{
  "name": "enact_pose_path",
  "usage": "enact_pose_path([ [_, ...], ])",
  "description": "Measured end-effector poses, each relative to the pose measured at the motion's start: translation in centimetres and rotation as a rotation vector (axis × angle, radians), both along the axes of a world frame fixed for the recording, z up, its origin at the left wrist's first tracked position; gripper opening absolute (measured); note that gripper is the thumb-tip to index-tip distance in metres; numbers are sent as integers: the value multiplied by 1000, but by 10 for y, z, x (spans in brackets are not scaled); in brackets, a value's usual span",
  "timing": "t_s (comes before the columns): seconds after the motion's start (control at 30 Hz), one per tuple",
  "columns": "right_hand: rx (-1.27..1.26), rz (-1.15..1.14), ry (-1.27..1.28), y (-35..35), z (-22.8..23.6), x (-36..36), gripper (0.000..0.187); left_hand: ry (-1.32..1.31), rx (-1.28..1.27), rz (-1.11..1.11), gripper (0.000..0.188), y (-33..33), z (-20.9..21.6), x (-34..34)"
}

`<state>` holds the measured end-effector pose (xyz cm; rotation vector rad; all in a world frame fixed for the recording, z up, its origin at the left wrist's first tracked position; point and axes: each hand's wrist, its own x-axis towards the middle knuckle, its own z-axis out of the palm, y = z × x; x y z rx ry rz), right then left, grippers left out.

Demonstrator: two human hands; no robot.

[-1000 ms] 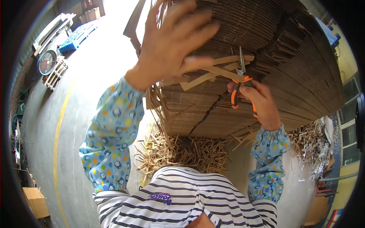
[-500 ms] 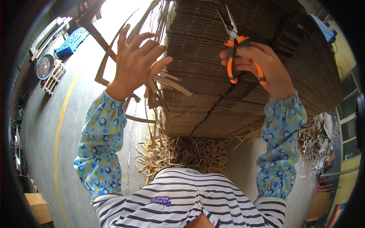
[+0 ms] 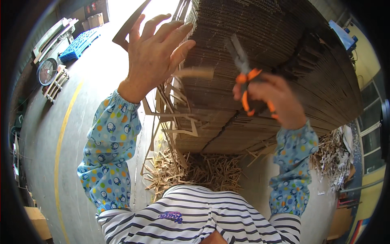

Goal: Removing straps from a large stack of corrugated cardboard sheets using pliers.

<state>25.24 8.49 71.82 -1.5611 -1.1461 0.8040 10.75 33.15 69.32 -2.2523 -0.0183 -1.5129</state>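
My right hand (image 3: 278, 99) grips a pair of needle-nose pliers (image 3: 245, 77) with orange and dark handles. The pliers are smeared by motion, their jaws pointing away from me over a big stack of brown corrugated cardboard (image 3: 227, 97). At the stack's left edge my left hand (image 3: 156, 53) is raised with its fingers spread, and I see nothing held in it. Thin cardboard strips (image 3: 174, 116) hang in a tangle below that hand, along the same edge. One short strip (image 3: 197, 72) beside the left thumb is blurred.
A heap of cardboard scraps (image 3: 203, 171) lies on the floor between me and the stack. Another scrap pile (image 3: 331, 158) sits at the right. Far left are a floor fan (image 3: 47, 71) and blue pallets (image 3: 79, 44). A yellow line (image 3: 65, 134) runs along the floor.
My left hand has shifted slightly away from me and to the right. The right hand and pliers have come nearer to me. Long strips by the left hand have dropped lower.
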Motion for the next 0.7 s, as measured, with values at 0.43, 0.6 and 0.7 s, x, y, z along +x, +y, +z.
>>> enact_pose_path([
  [0.43, 276, -43, 152, 24, 22, 5, 27, -2, -111, -481, 30, 1, 112, 40],
  [0.6, -180, 195, -29, 13, -75, -40, 23, -59, -218, -539, 28, -12, 106, 44],
  [0.7, -194, 233, -133, 1, -100, -35, 25, -80, -203, -555, 27, -13, 114, 30],
])
